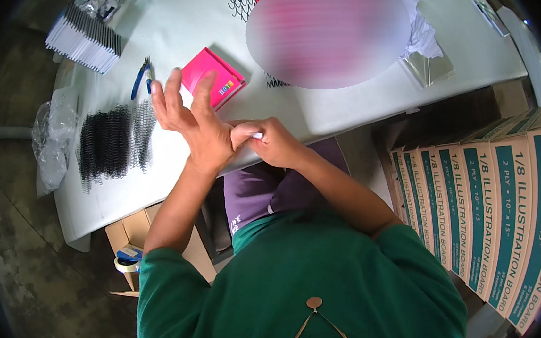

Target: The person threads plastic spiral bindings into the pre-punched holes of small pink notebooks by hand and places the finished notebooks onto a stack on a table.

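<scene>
Over the table's front edge, my left hand (197,127) is raised with its fingers spread apart. Its thumb side meets my right hand (273,144), whose fingers are closed around a small white piece (257,135). What that piece is cannot be made out, and part of the left thumb is hidden behind the right fingers. Just beyond the left hand lies a thick pink notebook (229,76), partly covered by the fingertips. Blue-handled pliers (140,78) rest to the left of it. Black spiral binding coils (106,143) lie in a bunch at the left.
A stack of bound notebooks (84,40) stands at the far left, with clear plastic (55,139) hanging at the table's edge. Crumpled white paper (423,33) lies at the right. Stacked cartons (479,196) stand beside me; an open box (135,229) holds tape below.
</scene>
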A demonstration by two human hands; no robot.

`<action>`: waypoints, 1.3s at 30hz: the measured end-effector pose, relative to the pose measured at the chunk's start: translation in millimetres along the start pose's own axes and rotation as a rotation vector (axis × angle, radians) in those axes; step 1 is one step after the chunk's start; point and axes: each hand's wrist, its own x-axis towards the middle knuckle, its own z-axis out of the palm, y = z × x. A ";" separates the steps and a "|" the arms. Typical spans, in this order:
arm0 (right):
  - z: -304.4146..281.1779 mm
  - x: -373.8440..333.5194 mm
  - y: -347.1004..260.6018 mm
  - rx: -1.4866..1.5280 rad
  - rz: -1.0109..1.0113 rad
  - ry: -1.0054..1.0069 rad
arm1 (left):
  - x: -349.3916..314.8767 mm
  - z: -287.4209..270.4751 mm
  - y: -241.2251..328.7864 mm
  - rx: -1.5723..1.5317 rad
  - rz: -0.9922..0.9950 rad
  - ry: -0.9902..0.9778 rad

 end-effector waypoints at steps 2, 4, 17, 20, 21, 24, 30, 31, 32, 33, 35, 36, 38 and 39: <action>-3.9 -3.4 14.5 0.058 0.019 -0.017 | -42.4 -1.0 6.8 -0.122 -0.003 -0.377; -5.0 0.9 11.0 -0.064 0.024 0.011 | -67.6 -11.9 19.2 -0.204 0.028 -0.542; -3.3 2.2 5.9 -0.073 0.017 0.029 | 15.9 -31.0 1.2 -0.391 0.088 -0.832; -3.4 2.0 7.6 -0.130 0.024 0.016 | 20.5 -30.2 0.7 -0.380 0.159 -0.823; -4.0 2.2 8.7 -0.143 0.036 0.010 | 22.7 -29.1 0.3 -0.374 0.183 -0.814; -5.5 -1.4 6.6 -0.105 0.136 -0.056 | 30.0 -33.2 1.9 -0.300 0.165 -0.902; -34.5 5.5 -90.2 -0.215 -0.344 0.117 | 105.2 -61.8 18.9 -0.243 0.149 -0.608; -54.0 9.5 -119.2 -0.334 -0.560 0.187 | 131.5 -72.0 14.2 -0.310 0.108 -0.654; -65.7 16.5 -140.8 -0.189 -0.626 0.322 | 146.8 -82.9 13.7 -0.324 -0.011 -0.645; -75.6 24.6 -163.4 -0.047 -0.707 0.449 | 154.2 -73.0 14.6 -0.410 -0.025 -0.218; -82.8 46.9 -205.7 0.274 -0.855 0.558 | 177.1 -46.7 51.0 -0.955 -0.405 0.075; -84.5 61.5 -208.4 0.155 -0.863 0.685 | 180.3 -38.4 64.8 -1.087 -0.476 -0.054; -85.9 90.4 -210.2 -0.056 -0.883 0.781 | 183.7 -18.5 83.7 -1.347 -0.516 -0.028; -93.7 99.6 -204.3 -0.184 -0.882 0.777 | 192.3 -6.2 79.0 -1.176 -0.460 0.085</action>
